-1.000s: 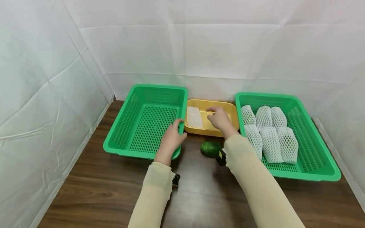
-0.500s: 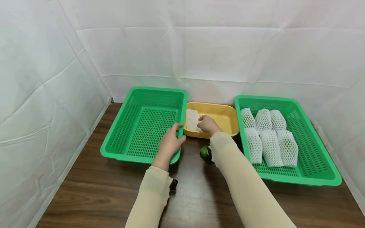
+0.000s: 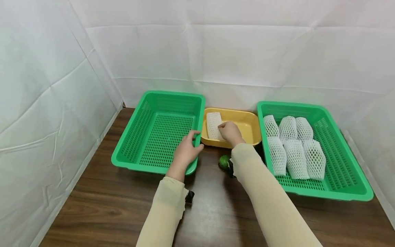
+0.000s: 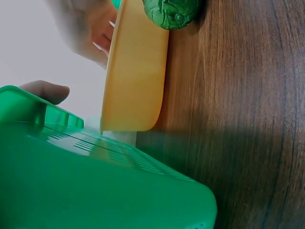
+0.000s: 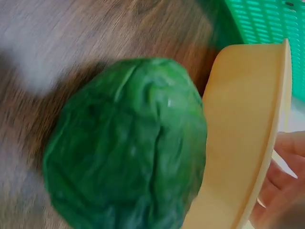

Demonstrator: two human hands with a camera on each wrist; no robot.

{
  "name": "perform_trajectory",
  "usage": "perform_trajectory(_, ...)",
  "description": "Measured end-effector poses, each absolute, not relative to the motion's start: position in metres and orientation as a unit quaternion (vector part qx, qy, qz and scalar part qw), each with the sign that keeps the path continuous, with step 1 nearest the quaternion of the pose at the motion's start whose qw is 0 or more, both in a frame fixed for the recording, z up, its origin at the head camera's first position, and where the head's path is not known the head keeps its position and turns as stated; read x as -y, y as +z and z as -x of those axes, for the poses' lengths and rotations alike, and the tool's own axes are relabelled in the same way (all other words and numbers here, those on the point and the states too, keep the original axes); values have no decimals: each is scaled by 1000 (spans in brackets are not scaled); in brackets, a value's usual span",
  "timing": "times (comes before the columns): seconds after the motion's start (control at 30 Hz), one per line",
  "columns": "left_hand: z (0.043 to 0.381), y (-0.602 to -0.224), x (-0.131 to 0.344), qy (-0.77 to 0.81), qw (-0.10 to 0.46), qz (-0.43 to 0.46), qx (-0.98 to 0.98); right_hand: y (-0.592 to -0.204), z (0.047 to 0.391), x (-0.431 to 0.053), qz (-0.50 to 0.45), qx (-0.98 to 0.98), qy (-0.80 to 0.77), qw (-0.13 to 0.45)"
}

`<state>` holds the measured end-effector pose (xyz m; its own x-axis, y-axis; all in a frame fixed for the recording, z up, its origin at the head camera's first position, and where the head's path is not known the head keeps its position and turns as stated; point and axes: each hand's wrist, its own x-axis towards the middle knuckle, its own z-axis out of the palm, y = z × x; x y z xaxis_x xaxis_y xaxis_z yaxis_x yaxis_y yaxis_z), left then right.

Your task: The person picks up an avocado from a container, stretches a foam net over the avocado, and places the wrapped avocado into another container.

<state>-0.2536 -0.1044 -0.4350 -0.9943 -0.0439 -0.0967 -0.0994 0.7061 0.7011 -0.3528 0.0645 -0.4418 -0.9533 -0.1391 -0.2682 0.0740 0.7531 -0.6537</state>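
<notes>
My left hand (image 3: 185,151) rests at the right rim of the left green basket (image 3: 124,164), its thumb stretched outward. In the left wrist view one fingertip (image 4: 50,90) shows over the basket's edge. My right hand (image 3: 230,133) reaches into the yellow tray (image 3: 254,130) and pinches the lower right part of a white foam net sleeve (image 3: 213,124). Its fingertips are partly hidden behind the hand in the head view. On the table, in front of the tray and under the right wrist, lies a dark green, wrinkled, rounded vegetable-like thing (image 5: 128,143), partly covered by the sleeve and wrist camera in the head view.
A second green basket (image 3: 348,171) stands to the right, with several white net-sleeved things (image 3: 294,159) in its left half. Both baskets and the tray stand on a dark wooden table (image 3: 102,206). White sheeting (image 3: 228,51) hangs behind and at the sides.
My right hand has come left and down to the foam net sleeve, which has shifted and tilted slightly in the tray. The left hand has stayed at the basket rim.
</notes>
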Motion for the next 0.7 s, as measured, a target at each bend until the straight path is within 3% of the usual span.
perform_trajectory(0.13, 254, -437, 105, 398, 43, 43, -916, -431, 345, -80, -20, -911, -405, 76)
perform_trajectory(0.3, 252, -441, 104, 391, 19, 42, -919, -421, 337, -100, -56, -865, -498, 29)
perform_trajectory(0.5, 255, -429, 95, 322, -26, 47, -945, -411, 319, -115, -32, -798, -598, 67)
perform_trajectory(0.7, 264, -409, 78, 406, 6, -32, -913, -403, 298, -119, 40, -793, -598, 110)
